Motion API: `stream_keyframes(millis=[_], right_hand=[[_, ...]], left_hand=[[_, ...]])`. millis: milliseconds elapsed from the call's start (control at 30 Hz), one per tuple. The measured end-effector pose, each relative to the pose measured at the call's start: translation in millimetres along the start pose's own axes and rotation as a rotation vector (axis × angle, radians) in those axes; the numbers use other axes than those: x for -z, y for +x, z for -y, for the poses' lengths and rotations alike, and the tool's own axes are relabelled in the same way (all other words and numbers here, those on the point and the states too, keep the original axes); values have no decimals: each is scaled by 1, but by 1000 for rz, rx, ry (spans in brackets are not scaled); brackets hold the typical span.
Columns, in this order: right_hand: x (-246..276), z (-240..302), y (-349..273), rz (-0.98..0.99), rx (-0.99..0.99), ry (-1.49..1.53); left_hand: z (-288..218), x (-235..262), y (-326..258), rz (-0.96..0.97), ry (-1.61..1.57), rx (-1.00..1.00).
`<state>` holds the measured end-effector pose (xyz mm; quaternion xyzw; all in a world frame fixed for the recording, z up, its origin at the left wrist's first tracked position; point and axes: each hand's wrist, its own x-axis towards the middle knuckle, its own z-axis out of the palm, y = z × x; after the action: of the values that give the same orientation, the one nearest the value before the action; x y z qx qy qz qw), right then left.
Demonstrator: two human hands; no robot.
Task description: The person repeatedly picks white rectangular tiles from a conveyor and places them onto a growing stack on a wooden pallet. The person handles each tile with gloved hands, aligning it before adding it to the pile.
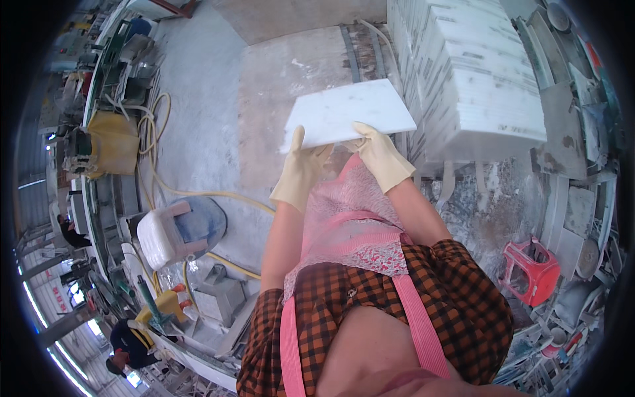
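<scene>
A flat white stone slab is held out in front of my body, its broad face turned up. My left hand, in a cream rubber glove, grips the near left edge with the thumb raised along the face. My right hand, gloved alike, holds the near edge further right, thumb on top. The fingers of both hands are partly hidden beneath the slab. To the right of it stands a tall stack of white stone slabs, streaked with grey on its side.
A yellow hose snakes over the floor on the left, near a blue bucket-like container. A red plastic stool stands at right among stone offcuts. Machinery lines the left side, where another person is at lower left.
</scene>
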<state>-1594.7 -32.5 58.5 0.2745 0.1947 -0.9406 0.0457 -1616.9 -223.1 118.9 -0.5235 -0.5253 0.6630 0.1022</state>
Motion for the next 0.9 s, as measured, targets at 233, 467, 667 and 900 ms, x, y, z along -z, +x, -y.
stream_keyframes(millis=[233, 467, 667, 900], right_hand=[[-58, 69, 52, 154, 127, 9], [-60, 115, 156, 50, 112, -191], [-51, 145, 286, -155, 126, -135], [-15, 198, 379, -74, 30, -628]], left_hand=[[93, -5, 111, 438, 2116, -477], [121, -69, 216, 277, 1965, -318], [108, -158, 355, -2, 2016, -207], [115, -225, 463, -274, 1813, -303]])
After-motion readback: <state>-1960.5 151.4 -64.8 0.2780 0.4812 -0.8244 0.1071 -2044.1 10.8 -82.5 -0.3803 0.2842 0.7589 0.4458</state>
